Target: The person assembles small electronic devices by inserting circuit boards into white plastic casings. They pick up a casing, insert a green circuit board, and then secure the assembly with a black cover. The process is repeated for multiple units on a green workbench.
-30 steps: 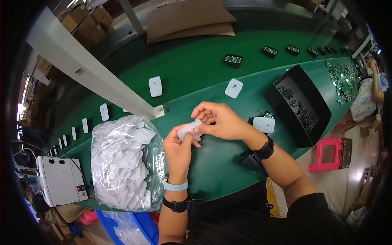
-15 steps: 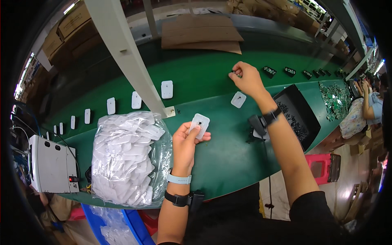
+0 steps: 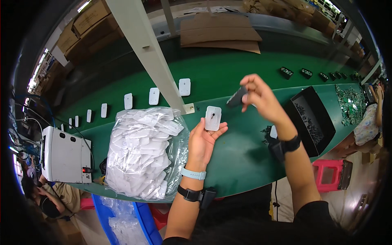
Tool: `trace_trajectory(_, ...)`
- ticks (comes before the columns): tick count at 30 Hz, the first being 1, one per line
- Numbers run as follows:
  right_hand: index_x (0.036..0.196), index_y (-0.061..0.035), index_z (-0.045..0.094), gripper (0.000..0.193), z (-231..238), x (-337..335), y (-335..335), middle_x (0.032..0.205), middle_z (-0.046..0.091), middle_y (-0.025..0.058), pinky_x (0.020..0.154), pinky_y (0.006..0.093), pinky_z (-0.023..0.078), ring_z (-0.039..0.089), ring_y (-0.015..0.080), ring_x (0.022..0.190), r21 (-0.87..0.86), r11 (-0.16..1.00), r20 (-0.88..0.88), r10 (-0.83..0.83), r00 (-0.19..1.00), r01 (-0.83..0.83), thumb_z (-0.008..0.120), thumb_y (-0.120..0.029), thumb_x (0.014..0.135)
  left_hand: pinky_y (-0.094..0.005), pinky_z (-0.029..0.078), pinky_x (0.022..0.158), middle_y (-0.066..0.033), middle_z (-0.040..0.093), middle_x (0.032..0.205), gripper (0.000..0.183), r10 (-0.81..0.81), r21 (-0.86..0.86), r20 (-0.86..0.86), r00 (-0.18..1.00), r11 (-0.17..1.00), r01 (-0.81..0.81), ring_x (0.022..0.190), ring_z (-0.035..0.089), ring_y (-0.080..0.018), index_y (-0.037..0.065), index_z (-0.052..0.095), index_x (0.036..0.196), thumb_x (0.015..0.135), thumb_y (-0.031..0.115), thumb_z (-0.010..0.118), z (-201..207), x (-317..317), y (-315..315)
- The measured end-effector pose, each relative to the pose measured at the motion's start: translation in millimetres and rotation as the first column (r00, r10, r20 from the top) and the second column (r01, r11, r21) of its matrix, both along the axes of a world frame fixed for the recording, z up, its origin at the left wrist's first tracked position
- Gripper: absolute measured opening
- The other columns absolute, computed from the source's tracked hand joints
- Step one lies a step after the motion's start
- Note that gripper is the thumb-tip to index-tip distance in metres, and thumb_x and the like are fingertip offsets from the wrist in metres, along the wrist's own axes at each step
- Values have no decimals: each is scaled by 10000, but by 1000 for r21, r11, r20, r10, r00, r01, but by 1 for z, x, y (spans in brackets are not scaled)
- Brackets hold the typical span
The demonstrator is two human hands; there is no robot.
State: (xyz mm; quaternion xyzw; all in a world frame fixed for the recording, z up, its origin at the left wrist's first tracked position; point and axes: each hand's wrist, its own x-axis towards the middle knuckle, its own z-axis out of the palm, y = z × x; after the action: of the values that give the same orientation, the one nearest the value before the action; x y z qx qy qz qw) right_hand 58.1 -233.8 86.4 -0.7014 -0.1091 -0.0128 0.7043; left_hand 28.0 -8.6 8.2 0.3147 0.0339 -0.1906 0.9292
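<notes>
My left hand holds a white plastic cover upright at its fingertips, with a small black part at the cover's middle. To its right, my right hand grips a black rectangular housing, slightly blurred and tilted, above the near edge of the green belt. A sliver of white shows behind my right hand, mostly hidden. Beside my right wrist, another white piece lies among small loose black parts on the green table.
A clear bag of white covers lies left of my left hand. White covers and black housings line the belt. A metal post rises behind. At right are a black bin and circuit boards.
My right hand has come back from the belt toward me, now with the black housing plainly visible in it. My left thumb has moved off the cover's face. The view has shifted left.
</notes>
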Motion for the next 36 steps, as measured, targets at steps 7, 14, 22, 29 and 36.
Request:
trace_trajectory(7,1257,8,596,344,-48,-23,9,982,650,67,707,300,584,645,130,860,136,990,-140,53,989,-34,610,14,913,-462,479,1111,-214,592,1372,453,5,-11,37,999,1000,-4,1255,600,-344,-82,464,1447,1075,174,503,3,-4,-9)
trace_trajectory(14,1117,14,736,294,-53,-30,17,947,719,68,702,257,549,634,105,806,-103,985,3,-139,990,138,761,-59,833,-422,466,1121,-177,593,1395,464,-13,130,69,998,991,4,1251,608,-249,-74,465,1462,1044,108,554,0,-8,-15)
trace_trajectory(22,1118,16,738,319,-49,-33,21,898,720,102,692,264,555,650,132,750,-122,975,28,-183,983,185,782,-83,818,-440,451,1134,-153,593,1394,483,-88,255,112,990,965,57,1281,590,-244,-65,458,1462,1036,137,562,1,-11,-21)
trace_trajectory(29,1134,26,731,329,-49,-33,21,903,708,99,683,257,555,652,118,758,-118,982,3,-149,989,148,790,-81,828,-460,470,1112,-149,631,1342,423,-75,328,125,989,944,30,1241,618,-248,-51,510,1425,1029,87,566,-6,-11,-17)
trace_trajectory(36,1199,33,713,335,-50,-35,17,944,699,102,671,238,553,628,94,774,-97,995,-43,-43,998,38,766,-46,878,-430,504,1064,-155,671,1274,355,-81,363,191,978,932,7,1181,655,-244,-35,578,1354,1013,63,593,-4,-12,-12)
